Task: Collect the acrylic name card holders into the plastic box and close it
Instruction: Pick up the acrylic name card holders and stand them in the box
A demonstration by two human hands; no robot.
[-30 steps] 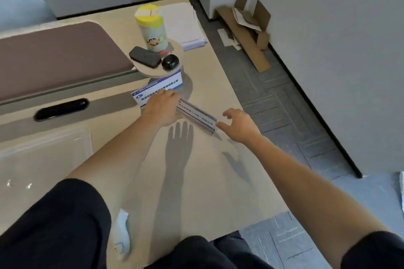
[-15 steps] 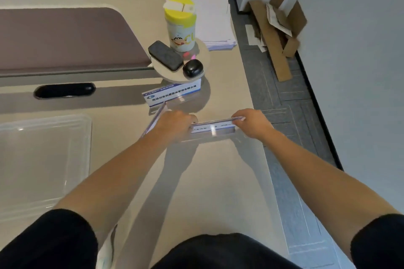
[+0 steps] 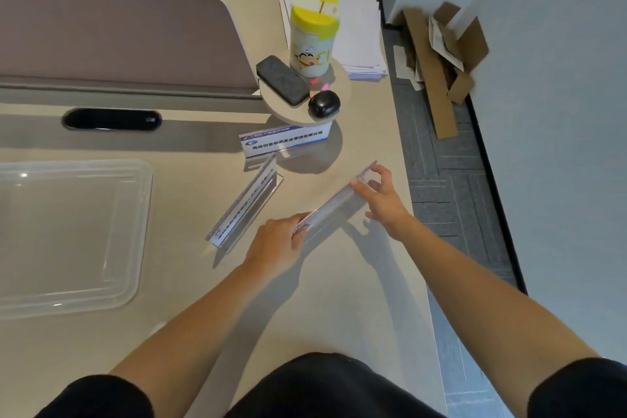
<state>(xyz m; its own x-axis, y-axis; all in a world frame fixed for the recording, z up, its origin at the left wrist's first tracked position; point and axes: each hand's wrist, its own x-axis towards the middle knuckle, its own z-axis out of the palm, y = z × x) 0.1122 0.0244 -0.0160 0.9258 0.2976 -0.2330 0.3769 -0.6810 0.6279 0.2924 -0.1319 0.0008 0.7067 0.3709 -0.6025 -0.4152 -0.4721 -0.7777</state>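
Fingers (image 3: 288, 221) of the left hand (image 3: 274, 244) curl round one end of a long clear acrylic name card holder (image 3: 334, 205); right hand (image 3: 383, 204) pinches the other.

Left hand (image 3: 276, 243): I see it curled round the near end of a name card holder (image 3: 334, 204).
Right hand (image 3: 383, 202): pinching its far end.
Arms: both stretched forward.

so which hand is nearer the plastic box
Left. The left hand grips the near end of the card holder, right of the plastic box; the right hand holds its far end, further right.
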